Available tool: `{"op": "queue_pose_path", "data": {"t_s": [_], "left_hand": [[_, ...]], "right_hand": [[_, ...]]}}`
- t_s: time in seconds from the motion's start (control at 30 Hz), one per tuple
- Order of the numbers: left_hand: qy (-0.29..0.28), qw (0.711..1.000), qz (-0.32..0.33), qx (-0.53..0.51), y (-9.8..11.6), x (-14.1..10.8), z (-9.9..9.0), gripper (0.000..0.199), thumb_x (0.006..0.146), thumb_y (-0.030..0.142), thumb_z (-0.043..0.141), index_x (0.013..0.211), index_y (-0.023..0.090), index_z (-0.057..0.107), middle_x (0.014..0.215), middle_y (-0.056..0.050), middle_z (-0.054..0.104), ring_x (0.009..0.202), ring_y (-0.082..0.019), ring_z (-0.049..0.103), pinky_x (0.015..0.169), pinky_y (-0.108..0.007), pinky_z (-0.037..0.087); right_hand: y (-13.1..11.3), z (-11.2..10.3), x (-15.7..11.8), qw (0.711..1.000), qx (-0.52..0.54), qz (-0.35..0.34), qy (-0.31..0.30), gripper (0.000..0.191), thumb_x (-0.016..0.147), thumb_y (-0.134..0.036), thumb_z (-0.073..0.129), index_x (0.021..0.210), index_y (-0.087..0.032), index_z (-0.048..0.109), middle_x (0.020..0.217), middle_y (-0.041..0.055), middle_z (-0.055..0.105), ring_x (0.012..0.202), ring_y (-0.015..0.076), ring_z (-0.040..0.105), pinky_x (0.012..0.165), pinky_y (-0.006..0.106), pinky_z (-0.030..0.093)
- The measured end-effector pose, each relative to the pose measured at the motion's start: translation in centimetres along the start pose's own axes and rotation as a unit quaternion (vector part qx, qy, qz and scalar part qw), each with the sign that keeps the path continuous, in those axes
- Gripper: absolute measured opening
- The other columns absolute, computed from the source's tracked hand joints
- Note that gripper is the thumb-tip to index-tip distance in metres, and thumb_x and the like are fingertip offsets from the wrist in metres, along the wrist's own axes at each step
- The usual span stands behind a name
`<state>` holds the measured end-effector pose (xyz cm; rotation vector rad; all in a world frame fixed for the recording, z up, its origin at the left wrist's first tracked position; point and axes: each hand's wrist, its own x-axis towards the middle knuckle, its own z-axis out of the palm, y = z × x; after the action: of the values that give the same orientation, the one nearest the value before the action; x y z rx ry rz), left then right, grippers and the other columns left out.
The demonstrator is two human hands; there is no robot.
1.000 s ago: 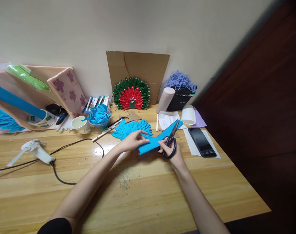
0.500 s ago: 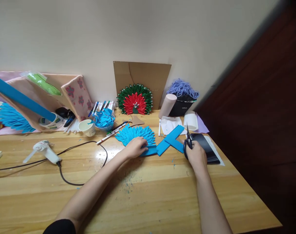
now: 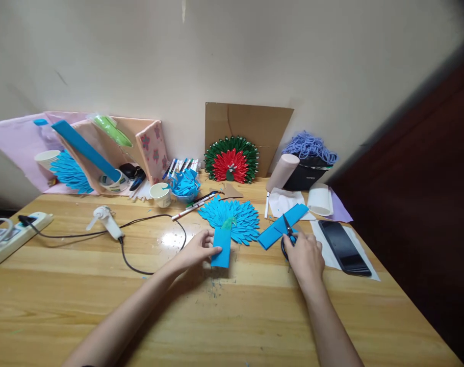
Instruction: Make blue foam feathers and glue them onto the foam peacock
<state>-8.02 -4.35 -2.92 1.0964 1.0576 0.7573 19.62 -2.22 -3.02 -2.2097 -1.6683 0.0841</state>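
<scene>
Between the thumb and fingers of my left hand (image 3: 202, 248) is a blue rectangular piece (image 3: 222, 251), held upright just in front of a blue feathered fan (image 3: 243, 218) with a green shape at its middle. My right hand (image 3: 304, 255) is closed on black scissors (image 3: 288, 235), their blades pointing up and left. Under the scissors lie folded blue strips (image 3: 268, 236). Small blue scraps dot the wood below my left hand.
A white glue gun (image 3: 108, 223) with a black cord lies left. Behind stand a paper cup (image 3: 160, 194), a bowl of blue scraps (image 3: 186, 184) and a red-green peacock (image 3: 231, 162). A phone (image 3: 344, 247) lies right.
My left hand has lifted a blue piece from beside the fan and now holds it upright. The scissors in my right hand have moved over the blue strips. The view has shifted left.
</scene>
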Motion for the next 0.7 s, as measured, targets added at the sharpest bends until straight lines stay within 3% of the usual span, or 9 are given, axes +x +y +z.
{"op": "queue_pose_path", "data": {"t_s": [0.07,0.13,0.2,0.27,0.3,0.5,0.6,0.7], "left_hand": [[-0.008,1.0,0.007,0.01,-0.3,-0.5,0.0,0.041,0.065,0.036,0.068,0.095,0.014,0.05,0.088,-0.006,0.059,0.081,-0.016,0.057,0.069,-0.027,0.045],[-0.031,0.999,0.014,0.013,-0.4,-0.8,0.1,0.042,0.066,0.038,0.067,0.097,0.012,0.054,0.094,-0.008,0.061,0.087,-0.019,0.057,0.074,-0.029,0.045],[-0.057,0.998,0.033,0.008,-0.5,-1.0,0.2,0.042,0.069,0.038,0.065,0.1,0.011,0.055,0.1,-0.01,0.061,0.09,-0.02,0.057,0.078,-0.031,0.044],[-0.064,0.996,0.059,0.004,-0.9,-1.2,0.0,0.043,0.07,0.038,0.064,0.103,0.012,0.054,0.102,-0.01,0.061,0.091,-0.02,0.056,0.08,-0.032,0.044],[-0.059,0.996,0.066,0.008,-1.1,-1.3,-0.1,0.043,0.07,0.038,0.064,0.102,0.012,0.054,0.102,-0.01,0.061,0.09,-0.02,0.056,0.08,-0.032,0.043],[0.065,0.989,0.058,0.121,-2.0,-2.0,-2.7,0.032,0.07,0.043,0.061,0.076,0.014,0.049,0.067,0.001,0.053,0.059,-0.011,0.05,0.054,-0.022,0.037],[0.129,0.968,0.048,0.211,-2.2,-1.9,-4.0,0.03,0.07,0.04,0.06,0.064,0.015,0.044,0.056,0.004,0.044,0.052,-0.01,0.043,0.049,-0.021,0.03],[0.18,0.929,0.071,0.314,-2.2,-1.7,-4.4,0.023,0.069,0.034,0.06,0.065,0.016,0.047,0.059,0.003,0.048,0.057,-0.012,0.046,0.053,-0.022,0.031]], "right_hand": [[-2.3,0.3,-1.0,0.976,0.191,-0.063,-0.089,0.03,0.08,-0.038,0.046,0.088,-0.013,0.062,0.095,0.0163,0.061,0.091,0.0275,0.056,0.079,0.042,0.044],[-5.0,1.0,-2.5,0.881,0.387,-0.101,-0.255,0.032,0.079,-0.043,0.049,0.094,-0.017,0.059,0.095,0.0101,0.063,0.086,0.0227,0.06,0.076,0.038,0.048],[-7.5,2.0,-4.0,0.781,0.493,-0.088,-0.374,0.036,0.075,-0.043,0.056,0.1,-0.017,0.056,0.095,0.008,0.064,0.081,0.0207,0.062,0.07,0.036,0.05],[-9.3,2.8,-5.1,0.73,0.546,-0.098,-0.399,0.035,0.069,-0.04,0.064,0.094,-0.016,0.058,0.091,0.0065,0.065,0.083,0.019,0.062,0.075,0.033,0.049],[-9.9,3.2,-5.4,0.722,0.556,-0.104,-0.399,0.034,0.067,-0.038,0.066,0.091,-0.015,0.059,0.089,0.0057,0.066,0.082,0.018,0.062,0.075,0.032,0.049],[-10.8,4.6,-5.4,0.761,0.53,-0.091,-0.364,0.032,0.062,-0.041,0.069,0.073,-0.013,0.058,0.071,0.002,0.063,0.064,0.0148,0.059,0.062,0.027,0.046],[-11.1,5.8,-5.9,0.803,0.509,-0.066,-0.303,0.035,0.057,-0.043,0.072,0.068,-0.015,0.054,0.063,-0.0002,0.06,0.057,0.0142,0.055,0.055,0.026,0.045],[-11.4,6.7,-6.6,0.856,0.462,-0.081,-0.218,0.033,0.061,-0.045,0.069,0.065,-0.017,0.052,0.057,-0.0018,0.056,0.054,0.014,0.052,0.05,0.025,0.042]]}}
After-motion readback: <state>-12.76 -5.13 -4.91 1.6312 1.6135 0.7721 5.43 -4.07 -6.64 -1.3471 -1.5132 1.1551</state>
